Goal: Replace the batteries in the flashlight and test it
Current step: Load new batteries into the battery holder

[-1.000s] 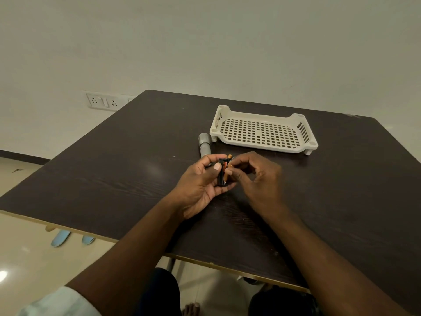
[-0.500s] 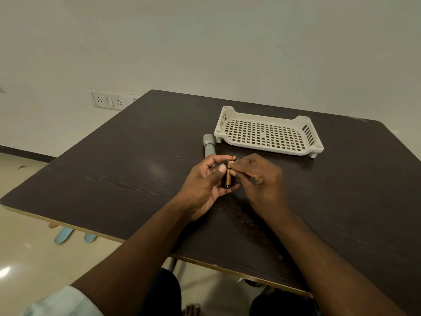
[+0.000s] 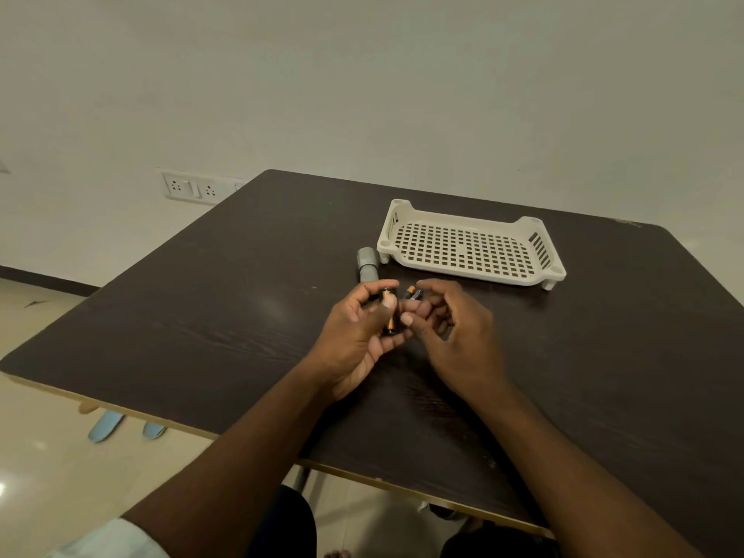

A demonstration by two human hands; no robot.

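head view: left hand (image 3: 358, 328) grips battery holder (image 3: 389, 314); right hand (image 3: 451, 328) pinches loose battery (image 3: 412, 294).

A dark wood-grain surface (image 3: 209, 316) with a light edge stands against a plain off-white wall (image 3: 362, 82) that carries a white socket panel (image 3: 193, 189) above a dark skirting (image 3: 44, 277), over a glossy cream tiled floor (image 3: 44, 469) catching a glare.
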